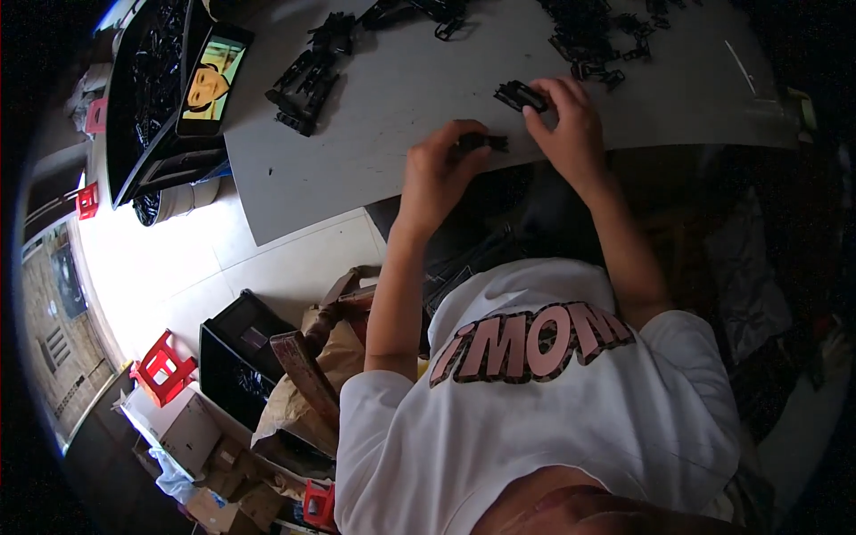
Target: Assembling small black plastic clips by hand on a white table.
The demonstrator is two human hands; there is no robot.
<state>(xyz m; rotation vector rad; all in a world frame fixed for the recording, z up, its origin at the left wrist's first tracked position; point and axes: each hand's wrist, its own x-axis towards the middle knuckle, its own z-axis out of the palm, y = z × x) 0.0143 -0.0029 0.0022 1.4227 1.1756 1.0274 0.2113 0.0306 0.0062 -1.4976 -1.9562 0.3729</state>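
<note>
Near the front edge of the grey table, my left hand is closed round a small black plastic part, its end sticking out past the fingers. To the right and a little farther off, my right hand pinches another black plastic part, a longish slotted piece, between thumb and fingers. The two parts are apart from each other. Loose black plastic parts lie in a group at the far left, and a larger heap lies at the far right. The exact kind of part is too dark to tell.
A phone with a lit screen leans against a black bin full of black parts at the table's left. On the floor at left are another black crate, a red stool and cardboard boxes. A wooden chair stands beside my left arm.
</note>
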